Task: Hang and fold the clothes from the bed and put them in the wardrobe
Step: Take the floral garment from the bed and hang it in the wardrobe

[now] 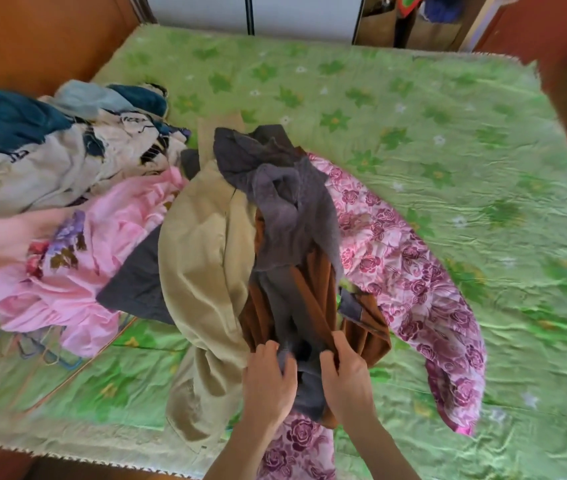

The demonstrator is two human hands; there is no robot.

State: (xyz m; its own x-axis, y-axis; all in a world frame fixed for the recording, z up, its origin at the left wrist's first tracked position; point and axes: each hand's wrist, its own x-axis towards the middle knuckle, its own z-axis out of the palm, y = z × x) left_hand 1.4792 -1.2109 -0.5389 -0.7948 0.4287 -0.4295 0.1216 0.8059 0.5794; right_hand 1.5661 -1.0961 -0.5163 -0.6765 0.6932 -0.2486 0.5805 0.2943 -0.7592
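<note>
— What sits closest to the lens?

— Two bare forearms reaching in from the bottom edge. The left hand (268,379) has its fingers curled into the near end of a grey knitted garment (287,209), bunching the cloth. The right hand (346,370) does the same just beside it, fingers hooked into the grey knit and the edge of a rust-brown garment (313,289) under it. The hands are near each other, with a fold of grey cloth between them.

— And where does that grey piece lie?

— It runs away from the hands up the middle of the heap, crumpled at its far end, on top of the brown one. Left of both lies a beige corduroy garment (202,258), touching them. On the right a pink quilted piece with rose print (410,271) curves out from under the pile towards the near edge of the bed.

— The rest of the clothes?

— Further left, a pink garment with a purple flower motif (102,244), a dark grey piece (136,285) tucked under the beige one, then a cream patterned fabric (67,161) and a teal one (15,119). Everything rests on a green floral bedspread (448,140). Thin coloured hangers (46,351) lie on it under the pink garment, blurred. Beyond the far end of the bed stands a pale wardrobe door (303,15).
</note>
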